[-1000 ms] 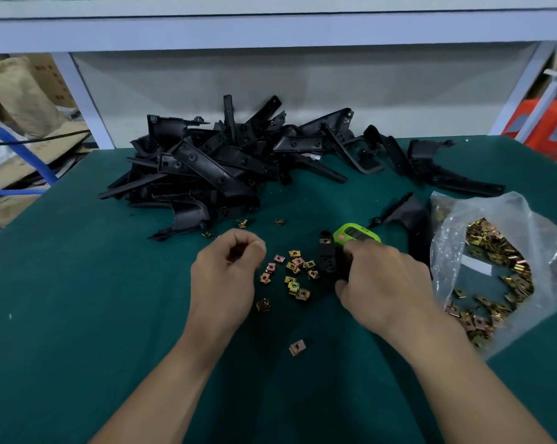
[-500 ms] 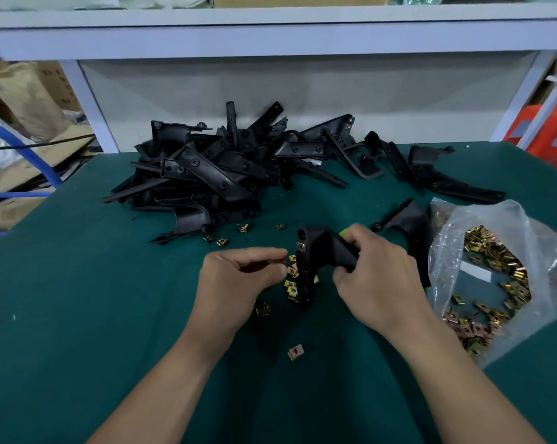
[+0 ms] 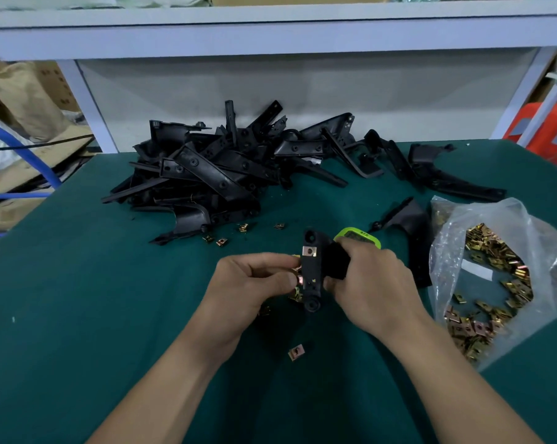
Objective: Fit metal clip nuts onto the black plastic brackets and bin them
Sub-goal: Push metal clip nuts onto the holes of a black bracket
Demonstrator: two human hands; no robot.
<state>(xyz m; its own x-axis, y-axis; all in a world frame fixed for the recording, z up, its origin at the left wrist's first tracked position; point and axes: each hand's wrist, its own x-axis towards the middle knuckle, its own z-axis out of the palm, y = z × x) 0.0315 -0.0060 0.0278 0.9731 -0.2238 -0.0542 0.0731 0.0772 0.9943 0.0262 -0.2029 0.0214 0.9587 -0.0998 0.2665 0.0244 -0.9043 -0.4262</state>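
Bracket pile (image 3: 206, 174) is heaped beyond the fingers (image 3: 270, 261), nut bag (image 3: 495, 283) to their right. Held bracket (image 3: 312, 277), long axis roughly upright, is gripped by the right hand (image 3: 373, 290); clip nut (image 3: 299, 278) is pinched by the left hand (image 3: 248, 290).

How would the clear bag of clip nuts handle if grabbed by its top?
The plastic bag looks thin and crumpled, so likely floppy. It holds many metal clip nuts, so probably heavy for its size. Pushed, the loose nuts would probably shift inside.
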